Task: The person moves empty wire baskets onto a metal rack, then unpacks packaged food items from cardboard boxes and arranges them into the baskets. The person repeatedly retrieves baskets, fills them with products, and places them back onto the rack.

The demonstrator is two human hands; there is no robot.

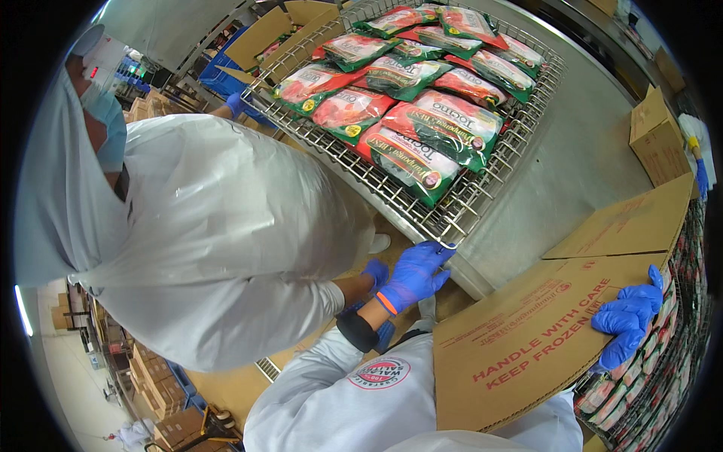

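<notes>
My left hand (pixel 415 274), in a blue glove, has its fingers at the near corner of a wire basket (pixel 452 237). The basket sits on a steel table (pixel 556 186) and holds several red and green plastic packs of meat (pixel 406 164), lying in overlapping rows. My right hand (pixel 630 319), also in a blue glove, grips the edge of a cardboard box (pixel 525 339) with red print. The box is tilted against my front, its flap (pixel 627 220) reaching over the table's near edge.
A co-worker in a white apron (pixel 243 209) stands close at the left, a gloved hand near the basket. Another carton (pixel 655 133) is at the right, beside wire racks of packs (pixel 644 367). An open carton (pixel 265 39) and a blue crate (pixel 223 73) stand beyond the basket.
</notes>
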